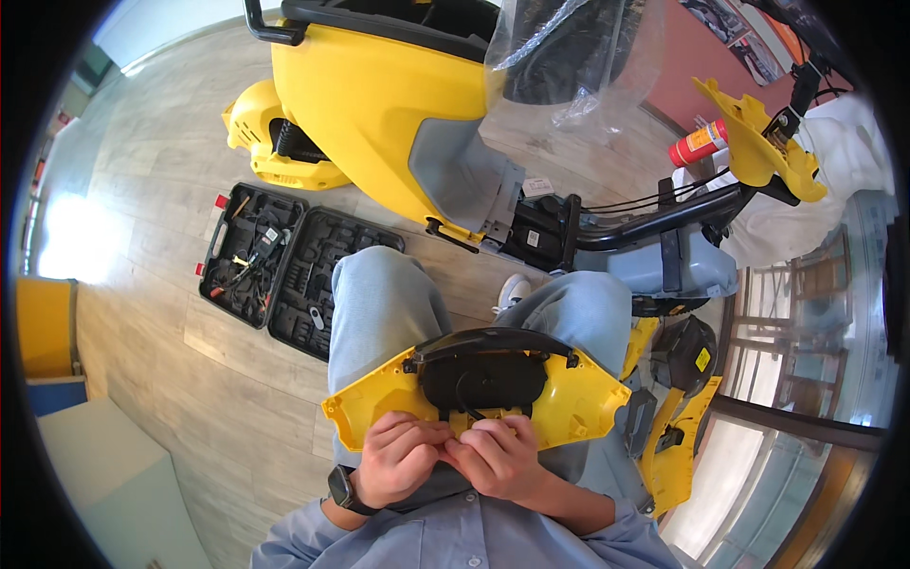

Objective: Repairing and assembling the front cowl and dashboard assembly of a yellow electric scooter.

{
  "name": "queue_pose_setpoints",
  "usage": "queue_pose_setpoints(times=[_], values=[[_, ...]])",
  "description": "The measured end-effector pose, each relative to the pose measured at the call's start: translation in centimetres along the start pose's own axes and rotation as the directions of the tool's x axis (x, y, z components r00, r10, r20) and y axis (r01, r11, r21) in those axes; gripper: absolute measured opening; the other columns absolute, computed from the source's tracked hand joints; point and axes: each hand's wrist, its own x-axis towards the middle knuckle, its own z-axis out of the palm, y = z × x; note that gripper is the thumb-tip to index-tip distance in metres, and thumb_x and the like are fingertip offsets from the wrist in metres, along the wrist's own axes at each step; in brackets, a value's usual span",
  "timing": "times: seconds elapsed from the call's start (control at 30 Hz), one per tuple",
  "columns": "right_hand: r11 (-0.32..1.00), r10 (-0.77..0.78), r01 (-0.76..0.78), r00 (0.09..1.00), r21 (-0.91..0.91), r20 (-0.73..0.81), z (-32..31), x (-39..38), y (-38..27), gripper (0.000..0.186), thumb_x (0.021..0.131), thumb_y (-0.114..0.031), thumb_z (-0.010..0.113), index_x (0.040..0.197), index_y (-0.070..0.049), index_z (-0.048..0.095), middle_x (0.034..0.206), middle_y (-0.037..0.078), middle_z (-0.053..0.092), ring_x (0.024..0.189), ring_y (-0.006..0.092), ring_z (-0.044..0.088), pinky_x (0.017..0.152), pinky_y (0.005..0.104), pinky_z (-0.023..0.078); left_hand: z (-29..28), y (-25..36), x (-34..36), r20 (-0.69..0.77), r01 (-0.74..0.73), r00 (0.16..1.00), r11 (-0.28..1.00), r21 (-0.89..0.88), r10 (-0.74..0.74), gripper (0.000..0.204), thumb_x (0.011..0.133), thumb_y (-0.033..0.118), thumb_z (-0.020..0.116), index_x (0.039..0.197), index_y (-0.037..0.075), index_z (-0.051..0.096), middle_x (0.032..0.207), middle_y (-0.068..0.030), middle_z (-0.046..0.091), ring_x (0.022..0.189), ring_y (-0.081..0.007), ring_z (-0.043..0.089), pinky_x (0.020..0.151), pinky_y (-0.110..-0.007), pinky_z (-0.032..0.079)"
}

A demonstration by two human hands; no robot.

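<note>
A curved yellow plastic panel (578, 408) rests across my thighs, with a black part (483, 379) and a black cable (463, 389) at its middle. My left hand (401, 455), below a wrist watch, is closed at the panel's lower middle. Beside it, my right hand (493, 455) is closed too, its fingers curled at the panel's lower edge near the cable. The two hands' fingertips meet; what they pinch is too small and covered to make out.
A partly disassembled yellow scooter (351, 85) stands ahead under some clear plastic. An open black toolcase (313, 247) lies left of my knees. Loose yellow panels (682, 474) lie at right. A red extinguisher (692, 144) is behind the scooter, a white cabinet (100, 446) at lower left.
</note>
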Motion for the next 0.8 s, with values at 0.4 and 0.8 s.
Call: queue_pose_setpoints(times=[0.4,0.8], values=[[0.997,-0.047,0.047,0.999,0.060,-0.007,-1.0,-0.4,0.7,0.022,0.092,-0.019,0.073,0.113,-0.018,0.083,0.113,-0.006,0.072,0.098,0.0113,0.066,0.085,0.0338,0.047,0.0,0.5,0.5,-0.040,0.084,0.995,0.993,-0.087,-0.087,0.038,0.076,0.002,0.088,0.090,0.009,0.053,0.102,-0.0099,0.081,0.083,-0.0250,0.077,0.076,-0.036,0.058],[0.999,-0.038,0.038,0.999,0.029,0.000,0.1,-0.4,0.4,0.016,0.092,-0.021,0.080,0.106,-0.015,0.081,0.106,-0.005,0.069,0.095,0.0125,0.067,0.082,0.0354,0.046,0.3,0.3,0.1,-0.048,0.061,0.997,0.998,-0.008,-0.062,0.041,0.080,0.000,0.086,0.086,0.011,0.047,0.098,-0.0095,0.083,0.079,-0.0233,0.079,0.072,-0.032,0.057]])
